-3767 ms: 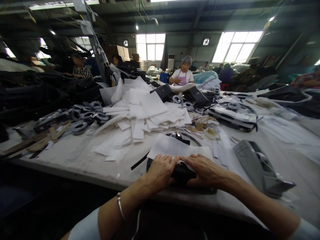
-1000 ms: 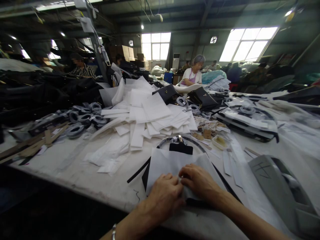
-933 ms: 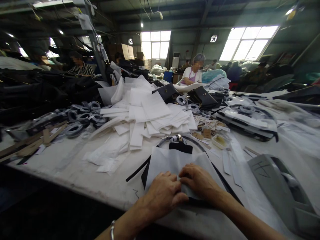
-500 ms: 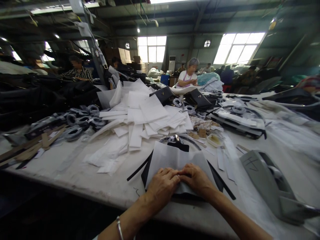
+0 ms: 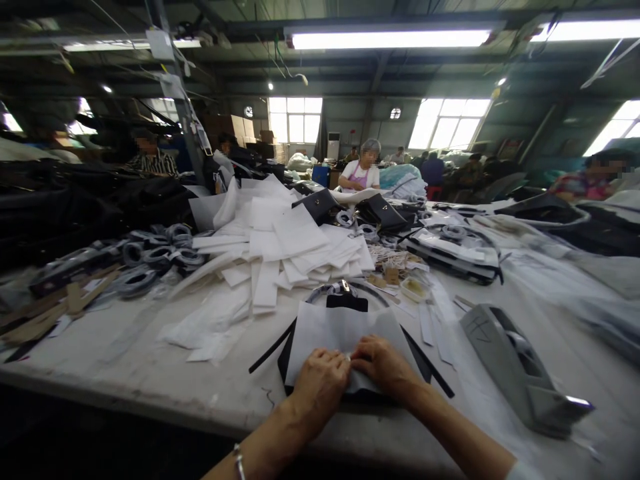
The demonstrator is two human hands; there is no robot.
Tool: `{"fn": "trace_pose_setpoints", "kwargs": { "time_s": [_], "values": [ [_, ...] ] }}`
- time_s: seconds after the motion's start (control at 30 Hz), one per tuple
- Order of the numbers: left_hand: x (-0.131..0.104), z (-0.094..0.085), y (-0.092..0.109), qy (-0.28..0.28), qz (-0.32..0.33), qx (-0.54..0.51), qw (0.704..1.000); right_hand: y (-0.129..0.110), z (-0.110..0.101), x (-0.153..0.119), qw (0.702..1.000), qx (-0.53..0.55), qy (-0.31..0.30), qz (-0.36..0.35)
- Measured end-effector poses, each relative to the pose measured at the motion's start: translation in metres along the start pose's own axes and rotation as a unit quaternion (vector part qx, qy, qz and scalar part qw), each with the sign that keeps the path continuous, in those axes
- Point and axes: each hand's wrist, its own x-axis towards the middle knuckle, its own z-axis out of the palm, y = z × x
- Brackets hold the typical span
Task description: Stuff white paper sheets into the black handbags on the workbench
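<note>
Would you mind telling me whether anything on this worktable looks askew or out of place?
The pile of white sheets beyond the left hand and right hand looks askew: its pieces overlap at many angles instead of lying squarely stacked. I see no clear spill or damage.

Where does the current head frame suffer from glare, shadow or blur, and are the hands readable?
Head view, top: the long tube light and windows look blown out; head view, lower left: the area below the table is near black; head view, right: pale sheeting looks smeared; head view, centre: left hand and right hand read clearly, fingertip detail soft.
</note>
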Motion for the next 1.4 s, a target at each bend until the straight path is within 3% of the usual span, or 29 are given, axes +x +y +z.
{"fn": "trace_pose_setpoints", "kwargs": {
  "time_s": [0.23, 0.43, 0.6, 0.77, 0.9, 1.03, 1.13, 1.27, 1.33, 1.4],
  "values": [
    [0.006, -0.010, 0.003, -0.047, 0.006, 0.020, 0.999, -0.015, -0.007, -0.001, 0.990, -0.131, -0.053, -0.020],
    [0.020, -0.019, 0.008, -0.085, 0.012, 0.009, 0.996, -0.018, -0.005, 0.006, 0.987, -0.145, -0.064, -0.020],
    [0.018, -0.026, -0.001, -0.073, 0.016, -0.025, 0.997, -0.006, -0.006, 0.000, 0.996, -0.083, -0.012, -0.011],
    [0.013, -0.014, -0.012, -0.068, 0.033, -0.046, 0.996, 0.006, 0.011, -0.003, 0.996, -0.023, 0.079, 0.022],
    [0.016, -0.008, -0.013, -0.096, 0.044, -0.068, 0.992, 0.012, 0.016, -0.003, 0.986, 0.114, 0.123, 0.015],
    [0.016, -0.012, -0.016, -0.108, 0.038, -0.099, 0.989, 0.008, 0.006, -0.002, 0.991, 0.124, 0.053, -0.014],
    [0.010, -0.016, -0.021, -0.087, 0.035, -0.132, 0.987, 0.004, -0.001, -0.001, 0.994, 0.104, 0.016, -0.019],
    [0.002, -0.022, -0.022, -0.041, -0.035, -0.169, 0.984, -0.003, -0.002, -0.001, 0.999, 0.038, 0.008, 0.000],
    [0.007, -0.027, -0.021, -0.052, -0.056, -0.151, 0.986, -0.008, -0.002, 0.000, 1.000, -0.002, 0.003, 0.009],
    [0.021, -0.030, -0.019, -0.083, -0.031, -0.131, 0.987, -0.014, -0.003, 0.003, 0.999, -0.045, -0.012, 0.018]
  ]
}}
